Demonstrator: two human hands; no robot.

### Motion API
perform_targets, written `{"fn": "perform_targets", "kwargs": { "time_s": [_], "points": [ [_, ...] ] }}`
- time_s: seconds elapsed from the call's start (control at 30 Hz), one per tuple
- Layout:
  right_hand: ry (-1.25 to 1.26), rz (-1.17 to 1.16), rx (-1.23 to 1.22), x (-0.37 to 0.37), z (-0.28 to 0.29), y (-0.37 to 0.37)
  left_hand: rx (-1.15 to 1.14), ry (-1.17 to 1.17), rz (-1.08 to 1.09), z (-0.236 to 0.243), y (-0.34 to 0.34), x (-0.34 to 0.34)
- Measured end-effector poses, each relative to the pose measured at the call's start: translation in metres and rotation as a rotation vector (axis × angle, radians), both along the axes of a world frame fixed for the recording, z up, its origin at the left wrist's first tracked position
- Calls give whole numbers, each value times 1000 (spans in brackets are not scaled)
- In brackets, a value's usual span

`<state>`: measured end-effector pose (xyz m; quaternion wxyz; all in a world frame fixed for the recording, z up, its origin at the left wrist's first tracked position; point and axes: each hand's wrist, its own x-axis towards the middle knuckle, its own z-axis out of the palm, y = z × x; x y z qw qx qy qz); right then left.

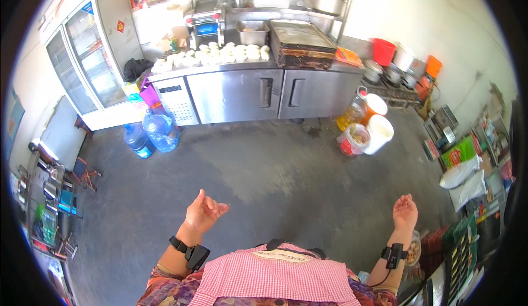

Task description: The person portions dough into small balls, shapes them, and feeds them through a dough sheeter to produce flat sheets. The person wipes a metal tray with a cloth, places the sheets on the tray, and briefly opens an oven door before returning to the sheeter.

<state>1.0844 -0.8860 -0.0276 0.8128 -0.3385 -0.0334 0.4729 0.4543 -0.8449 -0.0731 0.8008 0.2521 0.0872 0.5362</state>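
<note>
My left hand point(204, 211) is held out over the grey floor, thumb up and fingers half bent toward the right. Nothing shows in it. Farther right, my right hand point(405, 213) is raised with the palm in sight and the fingers loosely curled; it looks empty too. Each wrist wears a black strapped device. Both hands are apart from any object. Across the room, many pale dough pieces point(220, 55) lie on the steel counter point(234, 94), beside a stack of dark baking trays point(303, 42).
Blue water jugs point(160, 131) stand by the counter's left end, near a glass-door fridge point(91, 58). An oil jug point(352, 110), a white bucket point(379, 134) and a tub point(353, 140) stand at its right. Pots point(373, 72) sit on a stove; shelves point(47, 190) line the left.
</note>
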Motion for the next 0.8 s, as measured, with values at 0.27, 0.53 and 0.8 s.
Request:
{"fn": "perform_targets", "kwargs": {
  "time_s": [0.27, 0.53, 0.8],
  "points": [
    [-192, 289, -63, -117, 51, 256, -397, 368, 518, 47, 44, -31],
    [-407, 768, 56, -291, 56, 421, -372, 171, 555, 26, 142, -148],
    [-555, 943, -29, -404, 60, 555, -313, 339, 593, 69, 284, -194]
  ]
}}
